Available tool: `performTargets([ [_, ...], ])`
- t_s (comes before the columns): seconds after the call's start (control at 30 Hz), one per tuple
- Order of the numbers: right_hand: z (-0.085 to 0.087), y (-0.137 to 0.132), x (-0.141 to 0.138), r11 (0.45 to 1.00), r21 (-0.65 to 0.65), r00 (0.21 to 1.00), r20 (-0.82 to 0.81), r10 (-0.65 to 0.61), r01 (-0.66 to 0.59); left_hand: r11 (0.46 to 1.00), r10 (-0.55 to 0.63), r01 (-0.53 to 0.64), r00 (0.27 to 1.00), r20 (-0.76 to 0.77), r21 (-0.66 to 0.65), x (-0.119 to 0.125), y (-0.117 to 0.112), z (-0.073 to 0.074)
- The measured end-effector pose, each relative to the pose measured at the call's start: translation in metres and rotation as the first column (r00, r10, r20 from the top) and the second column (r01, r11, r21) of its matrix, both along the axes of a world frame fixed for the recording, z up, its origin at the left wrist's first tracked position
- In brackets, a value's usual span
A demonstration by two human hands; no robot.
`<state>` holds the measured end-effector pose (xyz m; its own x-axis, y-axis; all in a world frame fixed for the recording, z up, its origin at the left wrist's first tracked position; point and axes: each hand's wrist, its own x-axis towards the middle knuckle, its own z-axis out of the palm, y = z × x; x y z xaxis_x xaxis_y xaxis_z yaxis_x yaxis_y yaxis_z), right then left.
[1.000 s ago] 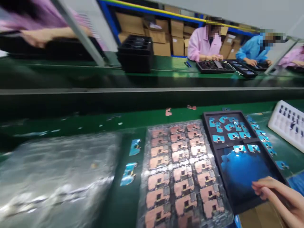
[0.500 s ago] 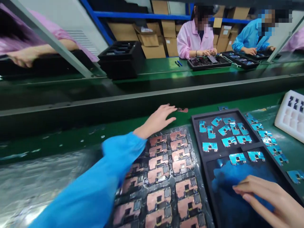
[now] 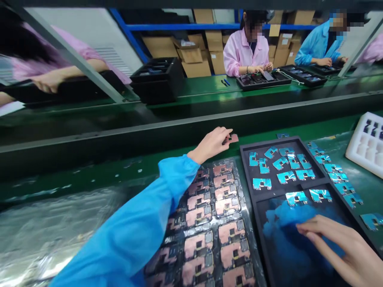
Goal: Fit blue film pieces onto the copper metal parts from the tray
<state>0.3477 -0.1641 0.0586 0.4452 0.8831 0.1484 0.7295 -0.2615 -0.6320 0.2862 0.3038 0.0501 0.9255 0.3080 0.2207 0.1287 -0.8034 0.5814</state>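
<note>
My left hand (image 3: 214, 142) is closed on the left end of a copper-pink circuit board (image 3: 233, 138) at the back of the green bench. Below that hand lies a clear plastic tray (image 3: 217, 226) holding rows of similar pink-faced boards (image 3: 226, 206); my blue sleeve hides part of it. At the lower right, my right hand (image 3: 338, 243) hovers above a black tray (image 3: 257, 207), thumb and fingers drawn together with nothing showing between them. Several blue-faced circuit boards (image 3: 286, 176) lie in the upper part of the black tray.
More blue boards (image 3: 336, 176) line the black tray's right side. A white foam holder (image 3: 366, 139) with black pieces stands at far right. A raised dark ledge (image 3: 167, 133) runs behind the bench. Co-workers sit across, beside black boxes (image 3: 158, 81). Plastic sheeting (image 3: 54, 227) lies at left.
My left hand has moved slightly right and its fingers have closed on the pink board, which lay just beyond its fingertips. My right hand has hardly moved.
</note>
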Motion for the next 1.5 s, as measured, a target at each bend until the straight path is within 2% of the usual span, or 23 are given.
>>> performTargets([
  [0.07, 0.014, 0.028, -0.005, 0.990, 0.116, 0.994, -0.082, -0.074, 0.083, 0.964, -0.107, 0.093, 0.993, 0.043, 0.251, -0.025, -0.027, 0.019],
  [0.13, 0.026, 0.057, -0.011, 0.963, 0.207, 0.962, -0.245, -0.121, 0.174, 0.874, -0.225, 0.162, 0.970, 0.086, 0.457, -0.052, -0.061, 0.038],
  [0.27, 0.036, 0.103, -0.023, 0.933, 0.294, 0.817, -0.577, 0.001, 0.206, 0.766, -0.362, 0.215, 0.923, 0.130, 0.606, -0.095, -0.127, 0.062],
  [0.37, 0.033, 0.119, -0.031, 0.912, 0.322, 0.771, -0.637, 0.012, 0.252, 0.719, -0.398, 0.217, 0.908, 0.135, 0.660, -0.113, -0.156, 0.068],
  [0.47, 0.027, 0.123, -0.036, 0.904, 0.322, 0.788, -0.615, -0.028, 0.283, 0.705, -0.394, 0.200, 0.908, 0.141, 0.681, -0.124, -0.168, 0.068],
  [0.63, 0.022, 0.120, -0.043, 0.939, 0.291, 0.786, -0.617, 0.038, 0.184, 0.680, -0.387, 0.190, 0.913, 0.128, 0.708, -0.135, -0.179, 0.068],
  [0.8, 0.021, 0.115, -0.050, 0.913, 0.345, 0.744, -0.664, 0.073, 0.218, 0.708, -0.363, 0.160, 0.918, 0.161, 0.687, -0.141, -0.184, 0.066],
  [0.9, 0.022, 0.109, -0.053, 0.917, 0.333, 0.722, -0.688, 0.077, 0.219, 0.737, -0.364, 0.175, 0.917, 0.164, 0.653, -0.144, -0.184, 0.062],
  [0.97, 0.024, 0.105, -0.058, 0.919, 0.324, 0.726, -0.684, 0.063, 0.225, 0.785, -0.360, 0.192, 0.915, 0.182, 0.589, -0.150, -0.189, 0.061],
  [1.03, 0.024, 0.100, -0.069, 0.895, 0.347, 0.758, -0.653, 0.015, 0.281, 0.895, -0.231, 0.099, 0.937, 0.263, 0.435, -0.161, -0.203, 0.062],
  [1.07, 0.024, 0.097, -0.078, 0.869, 0.375, 0.782, -0.622, -0.023, 0.324, 0.955, -0.099, 0.001, 0.943, 0.317, 0.295, -0.169, -0.214, 0.062],
  [1.1, 0.023, 0.094, -0.088, 0.834, 0.415, 0.813, -0.578, -0.067, 0.364, 0.989, 0.059, -0.101, 0.935, 0.350, 0.104, -0.178, -0.227, 0.063],
  [1.13, 0.022, 0.092, -0.100, 0.797, 0.465, 0.849, -0.517, -0.109, 0.386, 0.975, 0.215, -0.181, 0.916, 0.339, -0.128, -0.187, -0.241, 0.063],
  [1.17, 0.019, 0.088, -0.112, 0.770, 0.522, 0.892, -0.433, -0.131, 0.366, 0.901, 0.338, -0.219, 0.895, 0.290, -0.374, -0.195, -0.256, 0.063],
  [1.2, 0.016, 0.085, -0.123, 0.754, 0.583, 0.937, -0.326, -0.125, 0.303, 0.770, 0.422, -0.219, 0.879, 0.221, -0.599, -0.202, -0.270, 0.060],
  [1.23, 0.013, 0.082, -0.134, 0.749, 0.631, 0.975, -0.205, -0.088, 0.200, 0.604, 0.472, -0.194, 0.869, 0.150, -0.773, -0.209, -0.282, 0.056],
  [1.27, 0.009, 0.079, -0.142, 0.749, 0.658, 0.996, -0.085, -0.022, 0.073, 0.437, 0.512, -0.166, 0.854, 0.093, -0.884, -0.216, -0.291, 0.051],
  [1.3, 0.004, 0.076, -0.149, 0.754, 0.654, 0.997, 0.017, 0.070, -0.064, 0.303, 0.558, -0.146, 0.828, 0.051, -0.942, -0.224, -0.296, 0.045],
  [1.33, 0.000, 0.074, -0.153, 0.759, 0.622, 0.980, 0.091, 0.175, -0.193, 0.220, 0.612, -0.138, 0.790, 0.026, -0.966, -0.234, -0.299, 0.040],
  [1.37, -0.003, 0.072, -0.155, 0.763, 0.574, 0.953, 0.129, 0.275, -0.298, 0.188, 0.664, -0.150, 0.748, 0.013, -0.971, -0.246, -0.298, 0.034],
  [1.4, -0.007, 0.069, -0.154, 0.766, 0.524, 0.924, 0.136, 0.357, -0.373, 0.197, 0.704, -0.184, 0.710, 0.008, -0.963, -0.261, -0.295, 0.030],
  [1.43, -0.009, 0.067, -0.152, 0.770, 0.478, 0.900, 0.120, 0.419, -0.422, 0.236, 0.728, -0.236, 0.685, 0.010, -0.943, -0.276, -0.291, 0.027],
  [1.5, -0.014, 0.061, -0.145, 0.790, 0.428, 0.885, 0.054, 0.462, -0.439, 0.358, 0.735, -0.381, 0.678, 0.006, -0.852, -0.307, -0.280, 0.024],
])
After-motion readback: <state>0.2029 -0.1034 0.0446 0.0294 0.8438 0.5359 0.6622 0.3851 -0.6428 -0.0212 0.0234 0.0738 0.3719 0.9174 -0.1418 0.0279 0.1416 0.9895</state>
